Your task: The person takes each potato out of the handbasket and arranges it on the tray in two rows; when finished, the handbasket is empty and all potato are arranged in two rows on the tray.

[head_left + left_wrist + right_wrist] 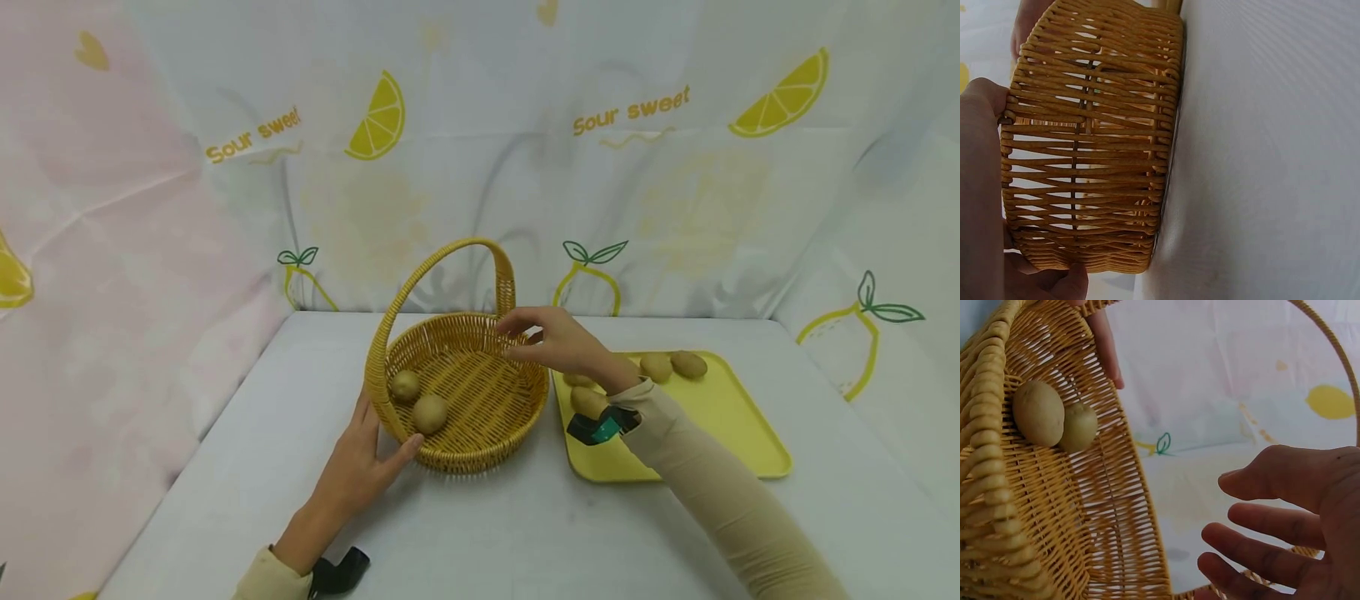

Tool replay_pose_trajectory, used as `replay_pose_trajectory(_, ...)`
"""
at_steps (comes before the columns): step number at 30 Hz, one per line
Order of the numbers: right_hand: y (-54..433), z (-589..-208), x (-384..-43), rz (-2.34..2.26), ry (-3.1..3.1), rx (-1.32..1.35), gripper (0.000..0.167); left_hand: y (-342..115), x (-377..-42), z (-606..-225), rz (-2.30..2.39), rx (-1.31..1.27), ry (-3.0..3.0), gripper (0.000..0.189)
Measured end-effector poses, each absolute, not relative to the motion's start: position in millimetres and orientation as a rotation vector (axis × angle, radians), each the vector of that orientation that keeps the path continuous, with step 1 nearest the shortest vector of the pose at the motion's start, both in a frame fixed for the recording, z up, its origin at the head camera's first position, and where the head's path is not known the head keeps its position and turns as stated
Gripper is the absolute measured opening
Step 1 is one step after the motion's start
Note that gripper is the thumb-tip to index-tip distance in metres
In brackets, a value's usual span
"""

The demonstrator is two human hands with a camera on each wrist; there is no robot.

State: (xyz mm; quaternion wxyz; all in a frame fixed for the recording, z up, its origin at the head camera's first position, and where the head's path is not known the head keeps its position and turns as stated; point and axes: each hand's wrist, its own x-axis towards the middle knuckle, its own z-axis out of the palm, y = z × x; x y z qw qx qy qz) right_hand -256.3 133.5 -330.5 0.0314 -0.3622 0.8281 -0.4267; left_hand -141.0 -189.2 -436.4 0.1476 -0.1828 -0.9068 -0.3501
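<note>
A round wicker basket [480, 454] with a tall arched handle stands on the table, two potatoes [430, 414] lying at its left inside. My left hand [356, 467] holds the basket's left side, thumb at the front rim and fingers round the outer wall. In the left wrist view, the woven wall [1091, 162] fills the space beside that hand. Over the basket's right rim hovers my right hand [555, 337], fingers loosely bent and apart, nothing between them. The right wrist view shows the same hand [1279, 531] empty, with a potato [1038, 414] beyond it in the basket.
To the right of the basket lies a yellow tray [727, 425] with several potatoes [656, 367], partly hidden by my right forearm. A white cloth covers the table [525, 542]. Behind it hangs a lemon-print curtain [465, 192].
</note>
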Motion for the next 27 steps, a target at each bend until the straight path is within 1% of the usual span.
replay_pose_trajectory(16,71.0,-338.8,-275.8,-1.226,2.472,-1.187,0.032,-189.4,-139.9,-436.3,-1.004,-0.521,-2.606,0.099)
replay_pose_trajectory(27,33.3,-346.8,-279.5,-1.103,2.395,-1.23,0.033,-189.7,-141.0,-436.8,-1.007,-0.511,-2.605,0.1)
